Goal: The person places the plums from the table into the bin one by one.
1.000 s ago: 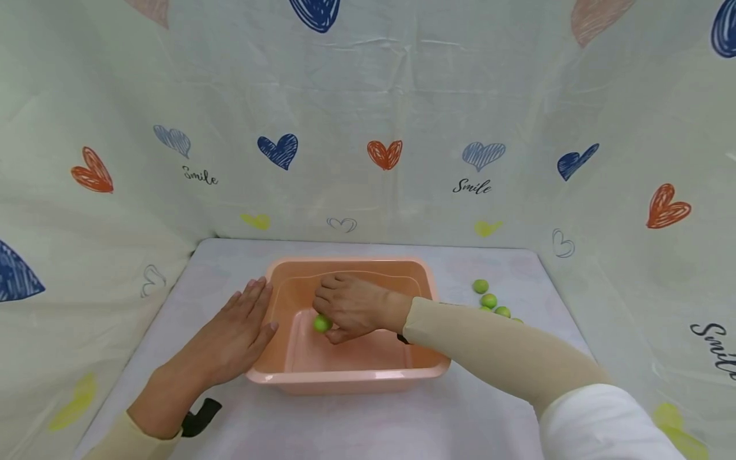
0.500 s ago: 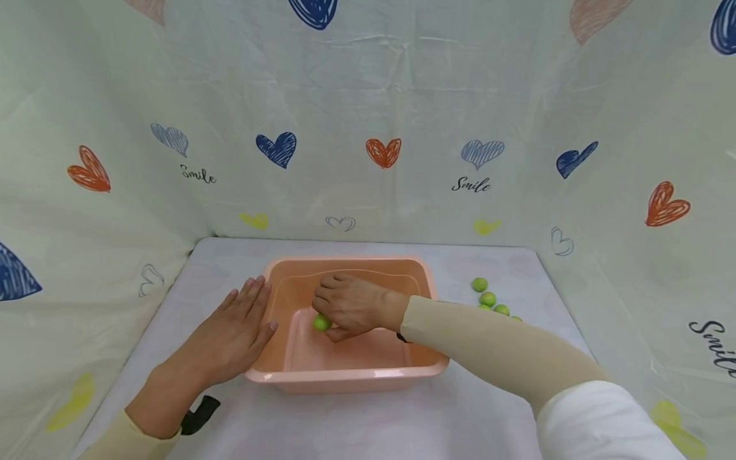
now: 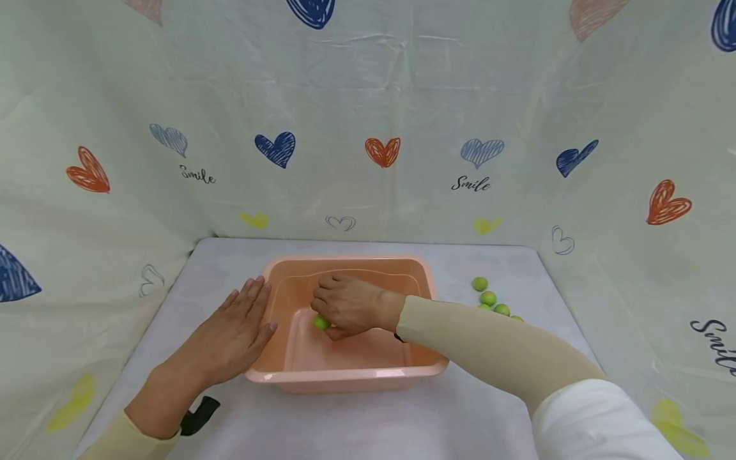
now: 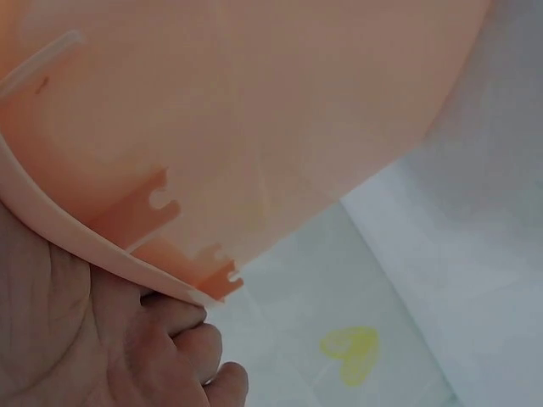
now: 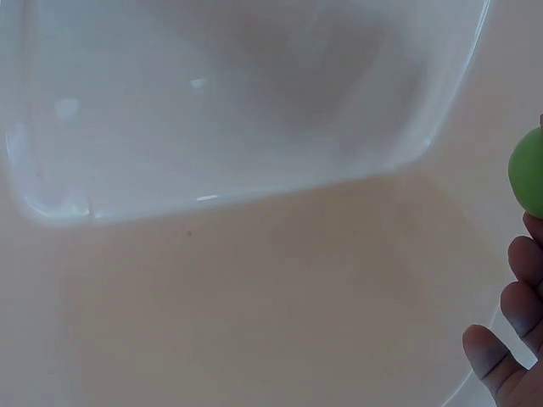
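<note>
A peach-pink plastic basin [image 3: 345, 377] stands on the table. My right hand [image 3: 347, 305] reaches down into it and pinches a small green ball [image 3: 321, 322] between thumb and fingers, above the basin floor. In the right wrist view the smooth green ball [image 5: 528, 174] shows at the right edge, against the fingers [image 5: 522, 309]; the thumb is cut off there. My left hand [image 3: 230, 335] lies with straight fingers along the basin's left rim. From the left wrist, its palm and fingers [image 4: 127, 339] show under the rim, touching the basin's outer side [image 4: 280, 110].
To the right of the basin, several more green balls [image 3: 487, 298] lie on the white table [image 3: 494, 409], some partly hidden behind my right forearm. A pale curtain [image 3: 425, 108] printed with hearts and "Smile" surrounds the table at the back and both sides.
</note>
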A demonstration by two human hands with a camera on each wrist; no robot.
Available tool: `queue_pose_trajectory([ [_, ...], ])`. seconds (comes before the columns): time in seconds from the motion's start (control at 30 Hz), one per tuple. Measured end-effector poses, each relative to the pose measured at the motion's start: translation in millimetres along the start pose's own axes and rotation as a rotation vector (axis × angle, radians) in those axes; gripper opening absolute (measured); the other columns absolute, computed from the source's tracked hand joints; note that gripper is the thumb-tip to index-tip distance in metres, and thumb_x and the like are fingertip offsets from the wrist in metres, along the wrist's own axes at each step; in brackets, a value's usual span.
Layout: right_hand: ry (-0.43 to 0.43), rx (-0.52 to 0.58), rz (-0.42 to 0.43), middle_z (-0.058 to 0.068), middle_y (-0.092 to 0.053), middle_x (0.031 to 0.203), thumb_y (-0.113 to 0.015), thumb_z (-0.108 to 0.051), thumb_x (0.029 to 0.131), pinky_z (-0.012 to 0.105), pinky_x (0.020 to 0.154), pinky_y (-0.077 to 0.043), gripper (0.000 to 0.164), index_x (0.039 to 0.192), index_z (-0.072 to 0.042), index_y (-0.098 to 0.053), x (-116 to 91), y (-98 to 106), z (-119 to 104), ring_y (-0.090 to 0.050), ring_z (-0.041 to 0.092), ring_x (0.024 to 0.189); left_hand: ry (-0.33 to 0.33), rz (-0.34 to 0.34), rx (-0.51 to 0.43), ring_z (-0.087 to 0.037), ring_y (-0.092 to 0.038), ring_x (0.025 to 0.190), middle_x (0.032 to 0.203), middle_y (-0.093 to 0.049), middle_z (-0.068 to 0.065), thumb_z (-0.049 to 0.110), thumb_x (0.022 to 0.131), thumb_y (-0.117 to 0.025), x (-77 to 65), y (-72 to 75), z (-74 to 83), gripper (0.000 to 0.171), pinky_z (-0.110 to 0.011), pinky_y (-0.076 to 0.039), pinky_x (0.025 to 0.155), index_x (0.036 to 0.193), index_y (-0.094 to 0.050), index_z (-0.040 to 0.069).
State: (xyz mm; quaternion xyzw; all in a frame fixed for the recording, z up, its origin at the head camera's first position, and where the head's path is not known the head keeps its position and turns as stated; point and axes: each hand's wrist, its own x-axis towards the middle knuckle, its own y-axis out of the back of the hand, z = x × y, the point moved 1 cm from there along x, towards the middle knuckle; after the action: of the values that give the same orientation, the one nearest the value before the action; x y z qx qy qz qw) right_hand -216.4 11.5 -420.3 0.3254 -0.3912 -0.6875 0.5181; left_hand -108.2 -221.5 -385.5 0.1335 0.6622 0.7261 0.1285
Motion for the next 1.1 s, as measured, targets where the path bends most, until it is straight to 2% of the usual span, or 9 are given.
queue_pose_trajectory([
  [0.17, -0.007, 0.006, -0.045, -0.005, -0.067, 0.111, -0.048, -0.058, 0.104, 0.03, 0.089, -0.048, 0.045, 0.119, -0.019, -0.065, -0.1, 1.1, 0.7, -0.054, 0.017, 0.103, 0.009, -0.006, -0.005, -0.047, -0.026, 0.158, 0.17, -0.027, -0.03, 0.038, 0.112, -0.046, 0.7, -0.2, 0.5, 0.072, -0.063, -0.027, 0.127, 0.161, -0.028, -0.011],
  [0.3, -0.03, 0.071, -0.055, -0.002, -0.066, 0.12, -0.053, -0.058, 0.104, 0.032, 0.093, -0.048, 0.049, 0.127, -0.015, -0.063, -2.4, 6.3, 7.0, -0.054, 0.019, 0.109, 0.016, -0.015, -0.008, -0.047, -0.025, 0.158, 0.17, -0.025, -0.029, 0.038, 0.112, -0.046, 1.3, -0.6, 0.8, 0.072, -0.063, -0.026, 0.127, 0.162, -0.027, -0.01],
  [0.4, -0.076, 0.102, -0.017, -0.001, -0.066, 0.118, -0.056, -0.054, 0.103, 0.033, 0.091, -0.048, 0.046, 0.124, -0.014, -0.064, -7.7, 17.9, 18.9, -0.054, 0.02, 0.108, 0.012, -0.014, -0.018, -0.047, -0.025, 0.159, 0.17, -0.025, -0.029, 0.038, 0.112, -0.046, 1.0, -0.6, 0.0, 0.072, -0.063, -0.026, 0.127, 0.162, -0.027, -0.011],
  [0.53, -0.188, 0.153, 0.072, 0.0, -0.066, 0.109, -0.062, -0.045, 0.102, 0.034, 0.085, -0.048, 0.036, 0.117, -0.013, -0.066, -24.3, 42.8, 43.4, -0.055, 0.022, 0.101, -0.001, -0.015, -0.041, -0.047, -0.024, 0.159, 0.171, -0.023, -0.03, 0.038, 0.113, -0.044, 0.3, -0.8, -1.5, 0.072, -0.063, -0.025, 0.126, 0.162, -0.025, -0.011],
  [0.7, -0.342, 0.272, 0.241, 0.006, -0.07, 0.106, -0.069, -0.035, 0.1, 0.041, 0.086, -0.051, 0.029, 0.111, -0.008, -0.07, -65.3, 64.7, 78.2, -0.058, 0.026, 0.099, -0.018, -0.013, -0.062, -0.049, -0.023, 0.158, 0.17, -0.022, -0.031, 0.037, 0.113, -0.045, -1.1, -1.3, -3.2, 0.072, -0.065, -0.026, 0.125, 0.161, -0.025, -0.013],
  [0.83, -0.474, 0.311, 0.289, 0.008, -0.07, 0.101, -0.071, -0.027, 0.098, 0.044, 0.084, -0.051, 0.024, 0.108, -0.005, -0.07, -112.5, 63.0, 97.3, -0.058, 0.029, 0.096, -0.017, -0.014, -0.072, -0.05, -0.022, 0.158, 0.17, -0.022, -0.032, 0.037, 0.113, -0.045, -2.0, -2.3, -3.3, 0.072, -0.065, -0.026, 0.125, 0.161, -0.025, -0.013],
  [0.97, -0.612, 0.278, 0.275, 0.01, -0.068, 0.102, -0.072, -0.023, 0.097, 0.045, 0.082, -0.049, 0.022, 0.108, -0.004, -0.07, -160.8, 41.7, 100.3, -0.057, 0.031, 0.096, -0.007, -0.016, -0.071, -0.049, -0.022, 0.158, 0.171, -0.022, -0.031, 0.037, 0.113, -0.046, -1.2, -3.4, -2.6, 0.073, -0.065, -0.026, 0.125, 0.162, -0.024, -0.012],
  [1.1, -0.676, 0.208, 0.251, 0.012, -0.069, 0.102, -0.073, -0.022, 0.096, 0.045, 0.08, -0.047, 0.023, 0.108, -0.003, -0.069, -200.0, 7.3, 88.2, -0.057, 0.032, 0.095, -0.003, -0.014, -0.072, -0.049, -0.022, 0.158, 0.171, -0.022, -0.031, 0.037, 0.112, -0.046, 0.2, -3.9, -2.3, 0.073, -0.065, -0.027, 0.125, 0.162, -0.024, -0.012],
])
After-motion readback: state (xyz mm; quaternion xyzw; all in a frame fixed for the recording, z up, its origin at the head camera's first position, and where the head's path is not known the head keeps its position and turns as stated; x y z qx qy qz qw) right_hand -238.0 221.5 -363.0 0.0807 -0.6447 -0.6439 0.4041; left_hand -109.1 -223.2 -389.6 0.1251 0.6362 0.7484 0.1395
